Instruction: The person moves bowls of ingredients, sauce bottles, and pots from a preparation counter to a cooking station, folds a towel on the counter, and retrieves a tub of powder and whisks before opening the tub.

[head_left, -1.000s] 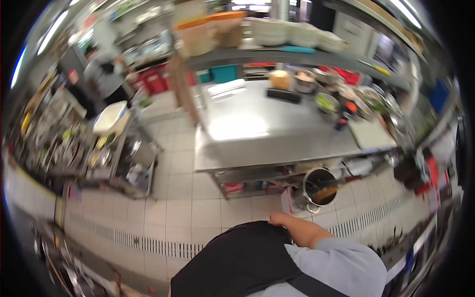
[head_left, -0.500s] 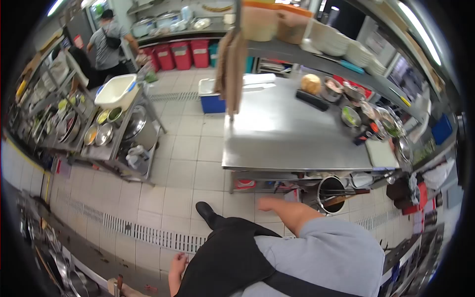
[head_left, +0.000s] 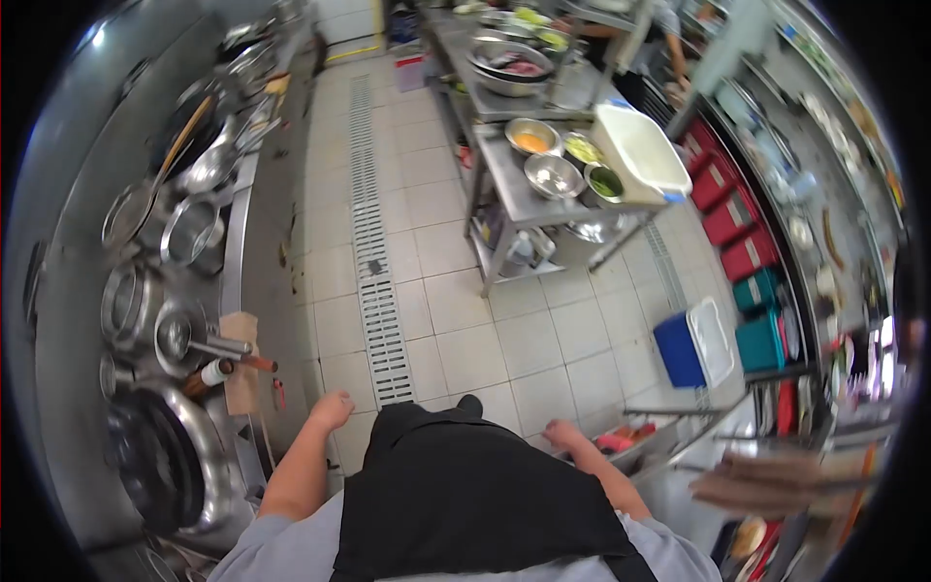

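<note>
My left hand (head_left: 333,411) hangs low at my left side over the floor, its fingers loosely curled in with nothing visible in them. Nearest to it is the edge of the steel cooking counter (head_left: 238,262), where a brown cloth (head_left: 241,364) drapes over the rim. At my other side, my right hand (head_left: 562,435) is also loosely curled, and no object shows in it. It hangs near a low shelf with a red item (head_left: 613,442). Between both arms my black apron (head_left: 475,495) covers my front.
Pots, strainers and a wok (head_left: 155,461) crowd the left counter. A floor drain (head_left: 380,291) runs ahead. Bowls and a white tub (head_left: 635,150) stand on a steel table (head_left: 495,155); a blue-and-white cooler (head_left: 679,351) sits right. Part of another person (head_left: 669,48) shows at the back.
My view has swung left, away from the steel worktable, which now lies at the lower right. The cooking counter fills the left side. My right arm has come down to my side.
</note>
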A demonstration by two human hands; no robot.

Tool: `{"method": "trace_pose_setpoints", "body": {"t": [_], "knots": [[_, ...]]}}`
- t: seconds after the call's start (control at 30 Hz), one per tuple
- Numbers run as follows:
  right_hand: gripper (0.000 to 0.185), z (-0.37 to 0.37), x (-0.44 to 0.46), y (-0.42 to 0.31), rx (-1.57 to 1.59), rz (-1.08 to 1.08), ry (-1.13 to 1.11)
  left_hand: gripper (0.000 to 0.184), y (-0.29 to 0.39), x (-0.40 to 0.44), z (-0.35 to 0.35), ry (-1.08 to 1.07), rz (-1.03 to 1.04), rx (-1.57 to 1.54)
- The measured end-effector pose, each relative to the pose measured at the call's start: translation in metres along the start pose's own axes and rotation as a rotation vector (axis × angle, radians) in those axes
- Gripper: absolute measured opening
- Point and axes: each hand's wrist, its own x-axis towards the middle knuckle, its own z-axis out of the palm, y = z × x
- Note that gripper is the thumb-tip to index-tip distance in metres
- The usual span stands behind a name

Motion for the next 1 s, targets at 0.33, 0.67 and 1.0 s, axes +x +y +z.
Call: {"method": "trace_pose_setpoints", "body": {"t": [0.33,0.67,1.0], "knots": [[0.041,-0.350,0.154,-0.210,0.128,-0.042,0.187,0.036,-0.042,0.005,0.146,-0.436,-0.260,-0.035],[0.047,-0.391,0.308,-0.286,-0.319,-0.197,-0.343,0.036,0.022,0.102,0.022,-0.313,-0.482,-0.763],[0.061,-0.564,0.675,-0.406,0.548,-0.380,0.632,0.036,0.030,0.159,-0.152,-0.126,-0.640,-0.827]]}}
